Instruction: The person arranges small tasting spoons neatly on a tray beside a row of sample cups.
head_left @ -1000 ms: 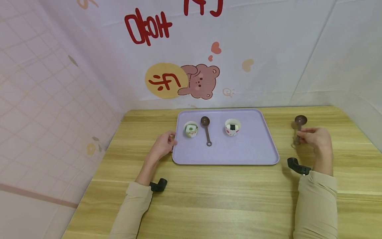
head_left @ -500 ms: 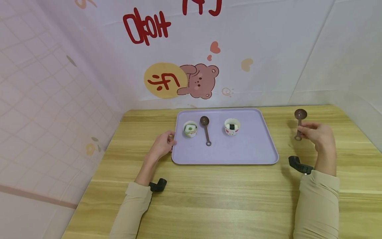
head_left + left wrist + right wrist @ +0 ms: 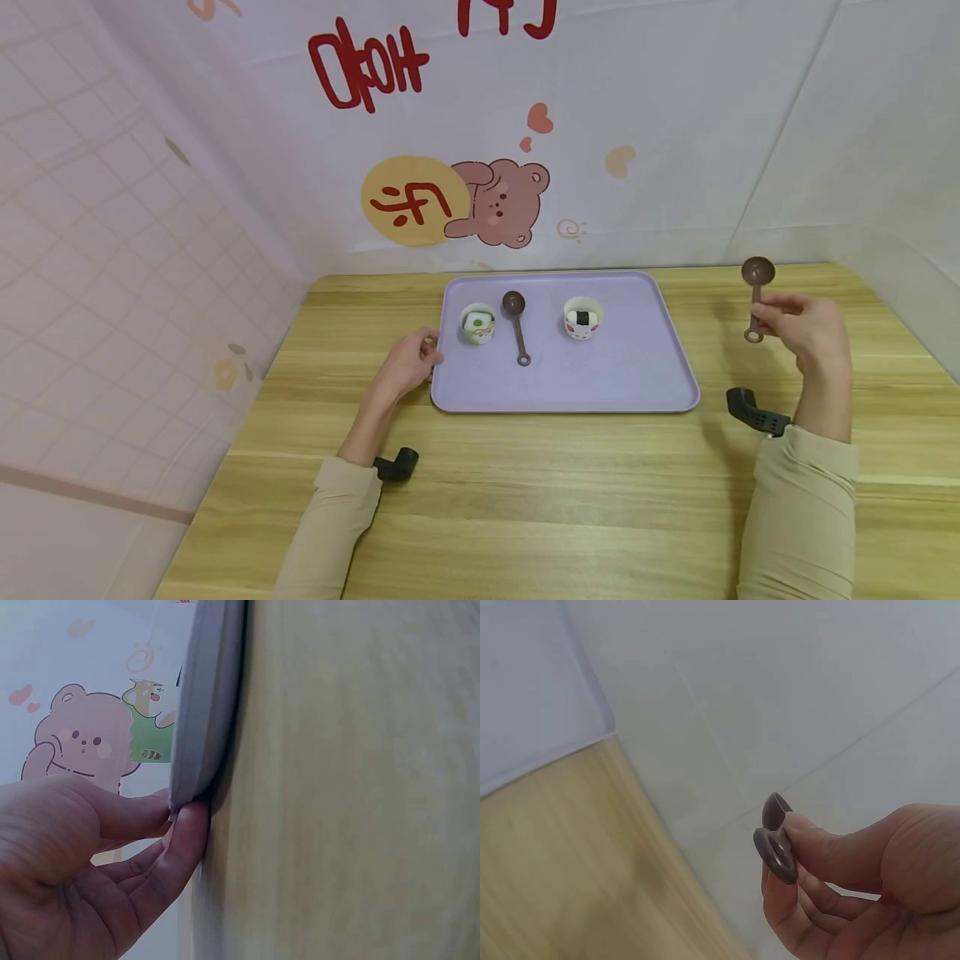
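Observation:
Raised over the table on the right, a brown measuring spoon [image 3: 757, 273] is pinched by its handle in my right hand [image 3: 806, 329], bowl away from me. The right wrist view shows thumb and fingers on the spoon [image 3: 775, 855], its ring end toward the camera. My left hand [image 3: 408, 362] pinches the left rim of a lilac tray [image 3: 615, 387]; in the left wrist view the thumb lies above the tray edge [image 3: 202, 712] and a finger below. On the tray lie another brown spoon [image 3: 519, 329] and two paper cups, one green-patterned [image 3: 478, 333], one pink-patterned [image 3: 582, 330].
The left cup holds a white and green piece, the right one a white piece with a black band. Behind the wooden table [image 3: 570, 500] hangs a white printed cloth [image 3: 675, 100]. A similar cloth [image 3: 112, 275] covers the left side.
My right hand has lifted the spoon off the table, moving up and slightly right. The left hand stays at the tray's rim, and the tray has not visibly moved.

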`<state>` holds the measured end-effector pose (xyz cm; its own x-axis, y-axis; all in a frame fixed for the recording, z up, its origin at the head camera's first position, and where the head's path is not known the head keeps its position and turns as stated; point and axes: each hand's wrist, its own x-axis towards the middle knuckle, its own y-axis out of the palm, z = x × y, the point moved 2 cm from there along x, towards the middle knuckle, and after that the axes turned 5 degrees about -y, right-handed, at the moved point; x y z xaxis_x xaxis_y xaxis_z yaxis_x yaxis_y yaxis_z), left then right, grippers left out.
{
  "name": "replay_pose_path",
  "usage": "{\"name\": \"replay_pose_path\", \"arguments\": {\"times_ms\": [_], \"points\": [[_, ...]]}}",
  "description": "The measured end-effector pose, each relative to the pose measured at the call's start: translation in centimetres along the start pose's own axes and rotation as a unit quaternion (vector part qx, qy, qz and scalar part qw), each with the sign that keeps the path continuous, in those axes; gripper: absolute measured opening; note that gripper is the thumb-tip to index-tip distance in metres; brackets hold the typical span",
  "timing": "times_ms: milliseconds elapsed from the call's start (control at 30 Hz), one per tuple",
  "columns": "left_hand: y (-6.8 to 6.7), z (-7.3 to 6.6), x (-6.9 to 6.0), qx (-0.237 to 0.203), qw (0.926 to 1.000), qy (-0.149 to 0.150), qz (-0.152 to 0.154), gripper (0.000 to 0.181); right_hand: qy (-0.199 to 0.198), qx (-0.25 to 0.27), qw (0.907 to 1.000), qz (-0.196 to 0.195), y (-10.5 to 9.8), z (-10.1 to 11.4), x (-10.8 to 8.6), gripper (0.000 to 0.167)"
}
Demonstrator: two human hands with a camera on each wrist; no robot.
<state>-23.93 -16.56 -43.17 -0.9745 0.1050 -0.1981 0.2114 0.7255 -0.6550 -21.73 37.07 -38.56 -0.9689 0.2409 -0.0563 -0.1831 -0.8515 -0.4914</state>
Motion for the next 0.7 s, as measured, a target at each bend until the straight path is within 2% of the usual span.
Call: {"name": "replay_pose_path", "arguments": {"times_ms": [100,300,700], "points": [[0.0,0.1,0.0,0.000,1.0000,0.001,0.001,0.041,-0.010,0.001,0.9999,-0.006,0.0,0.5,-0.1,0.032],[0.0,0.1,0.0,-0.002,1.0000,0.002,0.000,0.042,-0.024,-0.028,0.9993,-0.008,0.5,1.7,-0.2,0.047],[0.0,0.2,0.0,0.003,1.0000,0.007,-0.002,0.040,-0.066,-0.016,0.9977,0.002,2.2,3.7,-0.3,0.047]]}}
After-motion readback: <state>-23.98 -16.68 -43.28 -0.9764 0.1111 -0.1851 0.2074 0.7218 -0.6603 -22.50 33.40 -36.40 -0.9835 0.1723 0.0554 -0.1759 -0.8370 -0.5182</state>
